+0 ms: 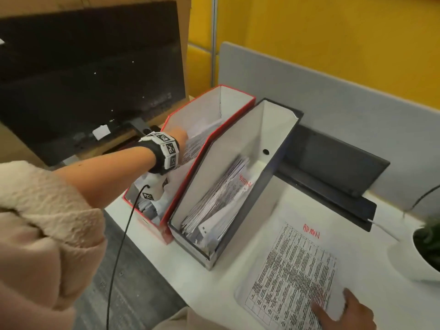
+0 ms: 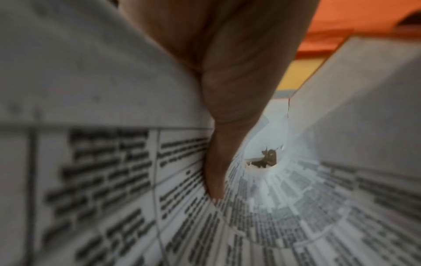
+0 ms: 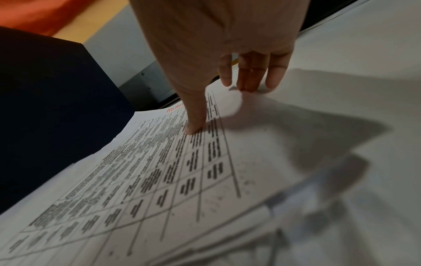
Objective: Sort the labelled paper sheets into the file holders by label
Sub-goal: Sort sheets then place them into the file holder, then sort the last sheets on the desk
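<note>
My left hand (image 1: 180, 136) reaches into the red file holder (image 1: 238, 91) at the left. It pinches a printed sheet (image 1: 193, 148) that stands in the holder. In the left wrist view the thumb (image 2: 227, 126) lies on that curled sheet (image 2: 109, 180). Beside it on the right, the dark grey file holder (image 1: 240, 236) contains several sheets, the top one (image 1: 228, 191) marked ADMIN in red. A stack of sheets (image 1: 292, 265) marked ADMIN lies on the white table. My right hand (image 1: 345, 310) rests on the stack's near corner with its fingers straight, and the thumb (image 3: 193, 126) presses the top sheet (image 3: 159, 180).
A dark monitor (image 1: 90, 79) stands behind the red holder. A dark flat device (image 1: 333, 163) lies behind the grey holder, against a grey partition (image 1: 333, 91). A white plant pot (image 1: 419, 258) sits at the right edge. A black cable (image 1: 116, 246) hangs from my left wrist.
</note>
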`<control>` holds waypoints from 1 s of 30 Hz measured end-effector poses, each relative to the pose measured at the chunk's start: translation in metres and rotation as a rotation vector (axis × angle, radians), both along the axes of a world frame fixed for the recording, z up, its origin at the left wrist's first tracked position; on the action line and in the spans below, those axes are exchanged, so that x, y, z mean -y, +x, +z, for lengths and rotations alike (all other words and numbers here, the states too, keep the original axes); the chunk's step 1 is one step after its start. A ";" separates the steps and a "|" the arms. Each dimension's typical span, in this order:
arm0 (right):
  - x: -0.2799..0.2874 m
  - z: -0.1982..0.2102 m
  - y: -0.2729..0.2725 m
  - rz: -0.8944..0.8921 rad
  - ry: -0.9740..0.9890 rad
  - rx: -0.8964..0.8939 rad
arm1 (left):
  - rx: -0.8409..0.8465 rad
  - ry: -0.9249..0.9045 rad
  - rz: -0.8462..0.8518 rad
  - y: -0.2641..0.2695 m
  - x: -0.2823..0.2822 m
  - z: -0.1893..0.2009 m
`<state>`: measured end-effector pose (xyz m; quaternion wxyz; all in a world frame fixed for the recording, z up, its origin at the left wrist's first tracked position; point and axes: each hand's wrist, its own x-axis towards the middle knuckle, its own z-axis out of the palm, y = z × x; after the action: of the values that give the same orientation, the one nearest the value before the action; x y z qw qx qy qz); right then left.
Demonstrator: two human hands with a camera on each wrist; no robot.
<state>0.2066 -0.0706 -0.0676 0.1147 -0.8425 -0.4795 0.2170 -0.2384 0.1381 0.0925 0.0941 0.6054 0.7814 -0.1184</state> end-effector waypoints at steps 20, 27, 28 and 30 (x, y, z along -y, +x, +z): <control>0.008 -0.015 0.004 -0.047 -0.006 -0.132 | 0.928 0.797 -0.428 0.189 0.057 0.086; 0.013 -0.009 0.001 -0.041 -0.023 -0.164 | 0.676 0.304 -0.381 0.258 0.085 -0.044; 0.014 -0.009 0.001 -0.044 -0.028 -0.172 | 0.581 0.198 -0.342 0.258 0.086 -0.065; 0.016 -0.007 0.001 -0.048 -0.034 -0.179 | 0.416 0.007 -0.291 0.254 0.088 -0.100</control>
<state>0.2072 -0.0869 -0.0749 0.1480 -0.8328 -0.4435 0.2965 0.0154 0.0501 -0.0077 0.2326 0.7231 0.6505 -0.0007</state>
